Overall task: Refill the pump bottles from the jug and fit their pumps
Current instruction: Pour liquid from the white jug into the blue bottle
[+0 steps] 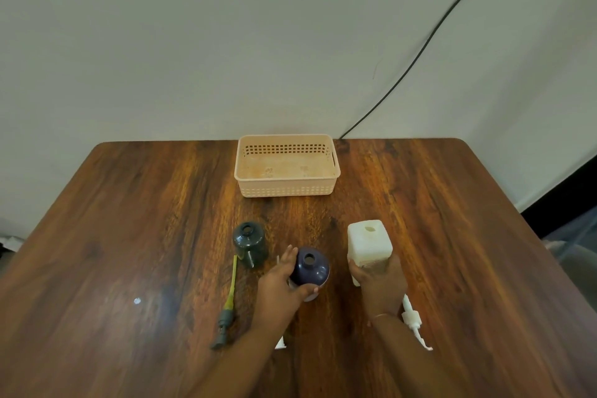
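While both bottle mouths stood open, I judged the job barely begun. My left hand [284, 281] was wrapped around the dark purple bottle [309, 270], steadying it upright on the wooden table [129, 236]. My right hand [378, 281] gripped the white square jug [369, 242], uncapped and upright, just to the right of that bottle. The dark green bottle [250, 244] waited beyond my left hand. Its green pump [227, 307] lay flat to the left, and a white pump [413, 323] lay by my right wrist. Whether either bottle held liquid I could not tell; pouring and fitting the pumps seemingly remained.
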